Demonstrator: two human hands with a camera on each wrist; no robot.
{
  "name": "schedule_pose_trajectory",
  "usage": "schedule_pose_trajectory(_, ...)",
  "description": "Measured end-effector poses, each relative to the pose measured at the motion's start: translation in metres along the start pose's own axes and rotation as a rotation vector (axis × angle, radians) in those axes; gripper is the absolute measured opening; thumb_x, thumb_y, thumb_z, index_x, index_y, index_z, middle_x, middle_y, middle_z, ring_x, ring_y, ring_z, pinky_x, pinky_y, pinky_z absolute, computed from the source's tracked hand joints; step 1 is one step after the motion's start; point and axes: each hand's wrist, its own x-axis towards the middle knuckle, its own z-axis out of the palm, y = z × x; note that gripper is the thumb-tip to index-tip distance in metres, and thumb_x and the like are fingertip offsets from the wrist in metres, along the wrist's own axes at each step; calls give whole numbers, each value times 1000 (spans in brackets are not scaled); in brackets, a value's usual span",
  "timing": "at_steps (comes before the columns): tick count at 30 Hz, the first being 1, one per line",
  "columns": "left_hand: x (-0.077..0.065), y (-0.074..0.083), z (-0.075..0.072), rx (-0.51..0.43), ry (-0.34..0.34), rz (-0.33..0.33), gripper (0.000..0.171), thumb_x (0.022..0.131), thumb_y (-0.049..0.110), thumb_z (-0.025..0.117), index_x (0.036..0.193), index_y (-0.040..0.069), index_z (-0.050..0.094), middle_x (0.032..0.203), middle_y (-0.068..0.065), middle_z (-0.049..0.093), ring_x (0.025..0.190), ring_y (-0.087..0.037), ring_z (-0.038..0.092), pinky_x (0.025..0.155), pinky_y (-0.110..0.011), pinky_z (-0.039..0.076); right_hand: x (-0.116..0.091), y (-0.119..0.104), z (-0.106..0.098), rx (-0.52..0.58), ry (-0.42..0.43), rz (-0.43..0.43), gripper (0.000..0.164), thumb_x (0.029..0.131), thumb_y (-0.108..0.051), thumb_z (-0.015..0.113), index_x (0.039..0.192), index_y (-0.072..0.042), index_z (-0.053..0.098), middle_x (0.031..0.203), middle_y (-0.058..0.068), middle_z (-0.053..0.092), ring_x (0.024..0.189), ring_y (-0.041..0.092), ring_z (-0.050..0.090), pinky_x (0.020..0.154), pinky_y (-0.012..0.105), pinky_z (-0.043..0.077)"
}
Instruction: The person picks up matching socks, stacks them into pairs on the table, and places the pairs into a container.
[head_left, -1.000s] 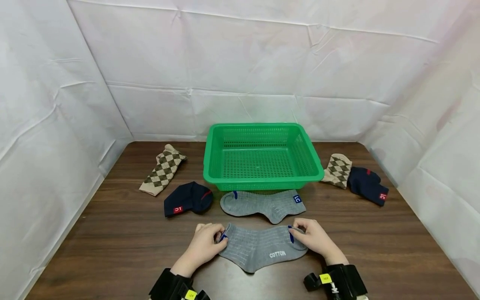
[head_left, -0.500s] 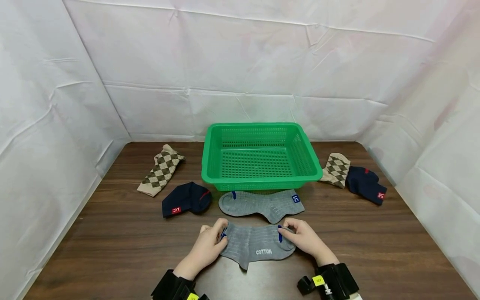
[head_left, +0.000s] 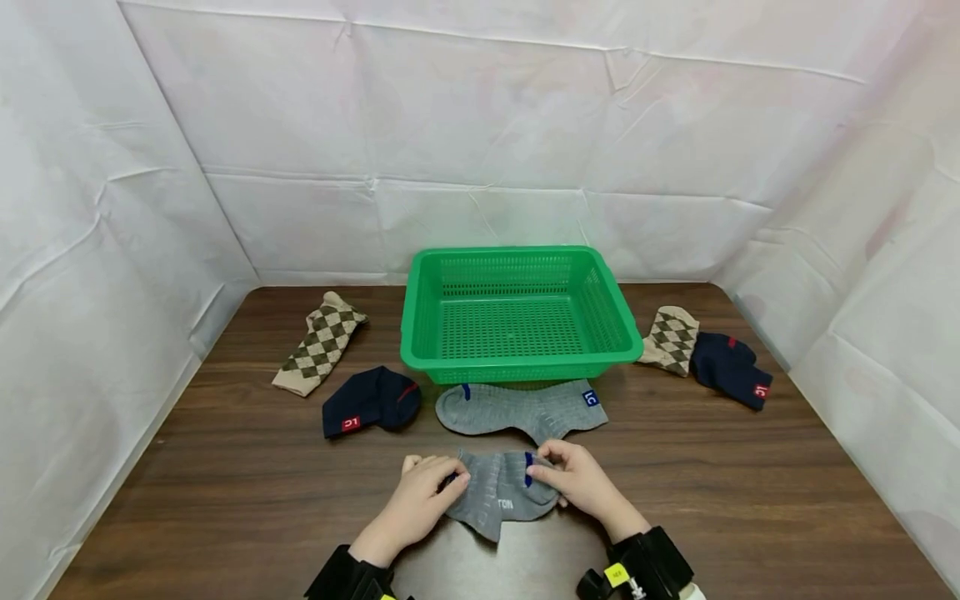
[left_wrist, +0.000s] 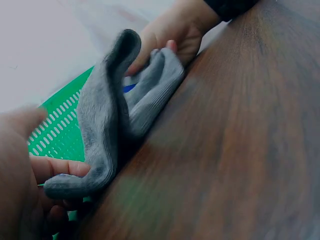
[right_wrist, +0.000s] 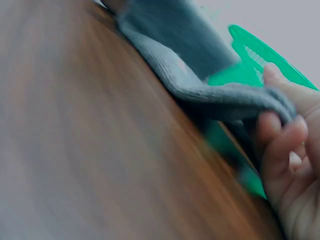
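A grey sock (head_left: 480, 500) with part of its white lettering showing is bunched between my two hands near the table's front. My left hand (head_left: 423, 500) holds its left end between thumb and fingers. At the other end, by a dark blue patch, my right hand (head_left: 585, 483) pinches the fabric. The sock's middle rises in a fold in the left wrist view, where the sock (left_wrist: 100, 120) hangs between both hands. In the right wrist view the fingertips (right_wrist: 297, 130) grip its edge. A second grey sock (head_left: 517, 410) lies flat just beyond.
A green basket (head_left: 517, 367) stands at the back centre. To its left lie an argyle sock (head_left: 322, 343) and a navy sock (head_left: 372, 402). Another argyle sock (head_left: 672, 340) and navy sock (head_left: 727, 367) lie on the right. White cloth walls (head_left: 480, 108) enclose the wooden table (head_left: 225, 500).
My right hand has moved left toward my left hand with its end of the sock. The sock has gone from stretched flat to folded up in the middle.
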Motion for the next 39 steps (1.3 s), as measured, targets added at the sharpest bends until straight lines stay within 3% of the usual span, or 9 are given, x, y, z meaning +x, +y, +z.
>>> schedule_pose_trajectory(9,-1,3,4,-14,-12,13,14,95,39,53,87,29,58,83,21,57,79,1,48,78,-34,23,10,1,23,119,-63,-98,17,91,-10,62,88,4,52,63,-10,32,44,-1,23,44,18,25)
schedule_pose_trajectory(17,0,3,5,-5,-13,7,16,95,40,53,86,29,58,81,21,56,77,1,47,79,-34,24,10,-2,29,158,-66,-90,14,92,-6,58,91,7,52,70,-7,39,48,0,24,49,19,27)
schedule_pose_trajectory(24,0,3,5,-2,-19,7,19,96,42,51,87,28,59,81,20,57,75,1,45,78,-35,23,11,-8,40,176,-134,-68,18,94,-8,56,101,8,52,54,-10,34,42,-2,30,42,16,29)
schedule_pose_trajectory(29,0,4,5,7,-30,0,20,95,44,51,87,27,59,80,19,57,73,1,43,78,-34,23,12,-12,45,197,-160,-70,19,96,-8,53,104,9,51,56,-9,37,44,-1,34,43,17,33)
schedule_pose_trajectory(32,0,5,5,14,-45,-3,23,95,44,50,91,24,61,83,15,58,73,-1,42,78,-35,22,13,-14,47,193,-166,-64,21,96,-11,54,105,8,53,65,-5,47,46,-2,37,45,17,35)
schedule_pose_trajectory(35,0,6,5,16,-60,-6,25,96,45,50,92,23,61,81,13,57,72,-2,40,78,-35,22,13,-14,48,219,-182,-85,26,97,-13,52,108,10,56,87,7,57,59,-1,48,52,18,43)
schedule_pose_trajectory(39,-1,7,5,0,-61,-13,22,95,44,51,96,24,61,86,14,59,74,-2,42,80,-36,23,13,-12,47,351,-259,-129,42,102,-18,42,117,19,52,113,11,52,85,2,55,71,20,51)
